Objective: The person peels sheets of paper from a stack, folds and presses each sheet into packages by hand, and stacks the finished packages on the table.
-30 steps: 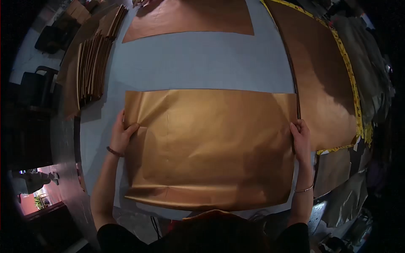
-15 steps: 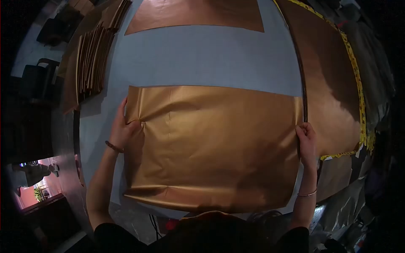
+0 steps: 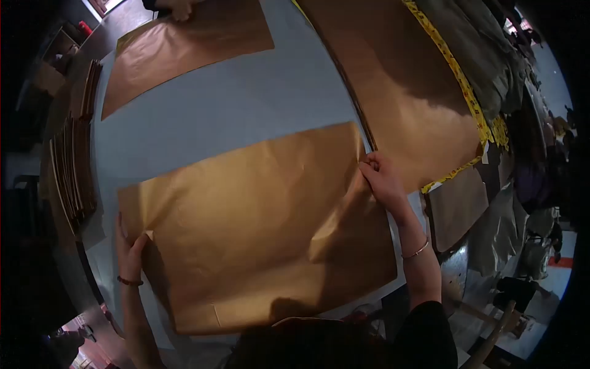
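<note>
We stand at a pale blue-grey table (image 3: 233, 117), with the gold sheet (image 3: 246, 227) over its near part. Left of the sheet, folded brown pieces (image 3: 72, 175) stand in a tight row along the table's edge. Beyond its upper left, a copper-brown sheet (image 3: 190, 52) lies flat, and another person's hand (image 3: 179, 10) rests at its far edge. To the right of our sheet lies a large brown panel (image 3: 412, 74) bordered with yellow printed tape (image 3: 445, 52); past that are dark crumpled sheeting (image 3: 470, 49) and a dim room with a wooden stool (image 3: 501, 323).

Our sheet is broad and roughly rectangular, slanting up towards its right end. Our left hand (image 3: 131, 255) is closed on its left edge, thumb on top, with creases fanning from the grip. Our right hand (image 3: 386, 181) pinches its upper right edge between thumb and fingers, pulling up a fold that runs down and inward.

The sheet has a satiny metallic sheen, bright at left and shadowed at lower right. The table looks smooth and matte, the tape glossy and wrinkled, the dark sheeting limp and rumpled.
</note>
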`<state>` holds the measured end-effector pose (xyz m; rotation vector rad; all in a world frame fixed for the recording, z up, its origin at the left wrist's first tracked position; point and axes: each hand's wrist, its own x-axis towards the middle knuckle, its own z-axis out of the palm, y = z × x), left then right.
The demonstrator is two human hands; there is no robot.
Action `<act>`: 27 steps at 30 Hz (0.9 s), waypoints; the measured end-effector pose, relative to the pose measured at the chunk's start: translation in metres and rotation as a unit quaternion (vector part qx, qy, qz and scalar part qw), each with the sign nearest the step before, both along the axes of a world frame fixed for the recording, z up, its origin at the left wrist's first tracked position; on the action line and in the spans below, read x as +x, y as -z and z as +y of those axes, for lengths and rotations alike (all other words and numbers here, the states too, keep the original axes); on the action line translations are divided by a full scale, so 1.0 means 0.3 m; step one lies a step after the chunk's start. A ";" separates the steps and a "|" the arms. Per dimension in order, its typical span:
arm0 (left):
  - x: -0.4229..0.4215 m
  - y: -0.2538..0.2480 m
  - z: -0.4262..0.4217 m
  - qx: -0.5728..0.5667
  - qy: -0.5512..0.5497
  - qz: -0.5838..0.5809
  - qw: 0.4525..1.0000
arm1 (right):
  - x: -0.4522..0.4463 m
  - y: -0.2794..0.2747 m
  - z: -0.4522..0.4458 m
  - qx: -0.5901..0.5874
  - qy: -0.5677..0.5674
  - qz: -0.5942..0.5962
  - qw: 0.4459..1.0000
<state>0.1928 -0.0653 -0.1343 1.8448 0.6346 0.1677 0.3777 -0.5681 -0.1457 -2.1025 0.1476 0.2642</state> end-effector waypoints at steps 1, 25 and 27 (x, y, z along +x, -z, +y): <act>-0.012 -0.016 -0.002 0.001 0.003 0.000 1.000 | 0.001 0.001 -0.001 0.009 -0.005 0.000 1.000; -0.087 -0.071 -0.063 0.121 -0.019 0.096 0.988 | 0.028 0.011 -0.018 0.058 -0.060 0.000 0.997; -0.106 -0.059 -0.065 0.132 -0.006 0.061 0.989 | 0.033 0.007 -0.017 0.051 -0.067 -0.003 0.996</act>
